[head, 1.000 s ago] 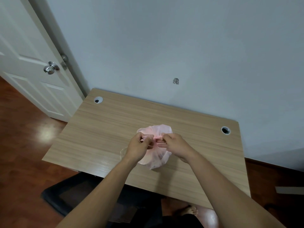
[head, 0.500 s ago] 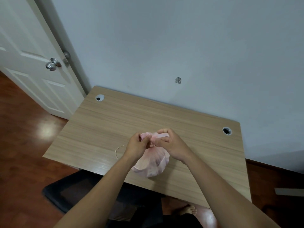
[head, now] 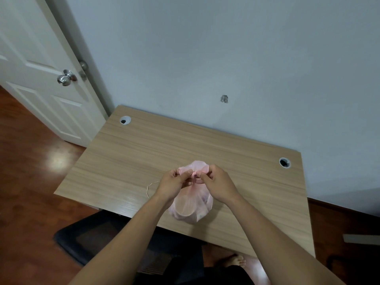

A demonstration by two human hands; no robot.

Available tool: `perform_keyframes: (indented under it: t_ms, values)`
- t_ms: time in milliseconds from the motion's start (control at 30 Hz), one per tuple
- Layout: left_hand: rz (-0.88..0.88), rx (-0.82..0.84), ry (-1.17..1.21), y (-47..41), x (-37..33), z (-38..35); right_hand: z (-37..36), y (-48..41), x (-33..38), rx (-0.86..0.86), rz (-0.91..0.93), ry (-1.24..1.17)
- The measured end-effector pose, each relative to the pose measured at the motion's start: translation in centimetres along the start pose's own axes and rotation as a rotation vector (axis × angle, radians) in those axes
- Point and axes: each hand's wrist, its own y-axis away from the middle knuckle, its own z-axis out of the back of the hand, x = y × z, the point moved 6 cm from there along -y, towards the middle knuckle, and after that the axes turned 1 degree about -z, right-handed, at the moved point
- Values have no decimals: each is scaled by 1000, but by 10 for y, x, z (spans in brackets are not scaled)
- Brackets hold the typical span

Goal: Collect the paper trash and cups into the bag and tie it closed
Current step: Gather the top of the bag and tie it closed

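Since half a second ago the hands have hardly shifted in the frame, but the gathered top of the pink bag point(head: 195, 210) now puffs up above the knuckles again, and the bag's body hangs lower towards the near edge of the desk point(head: 133, 161).

The left hand point(head: 172, 185) and the right hand point(head: 219, 182) meet just below the centre of the frame, and each pinches the bunched plastic at the bag's neck between thumb and curled fingers. The two hands are nearly touching.

The bag rests on the desk below the hands. Through its thin plastic shows the round end of a cup point(head: 184, 205); what else lies inside is too blurred to tell.

A thin pale loop point(head: 151, 187) lies on the desk just left of the left hand.

A cable hole point(head: 125, 120) sits at the desk's far left corner and another point(head: 284, 162) at its right. A white door point(head: 41, 99) with a metal knob point(head: 65, 77) fills the upper left. A dark chair point(head: 92, 237) stands below the desk, and a bare foot point(head: 234, 261) shows lower centre.
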Motion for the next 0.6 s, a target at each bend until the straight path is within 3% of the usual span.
perform_keyframes:
  t_ms: [200,500,600]
  values:
    - [-29,-60,5,-2,2,5,-5,2,-3,94,-98,-71]
    - [60,-309,-126,-8,23,38,-1,0,-24,12,-44,189]
    - [12,-379,-225,-6,26,43,-8,3,-32,45,-85,210]
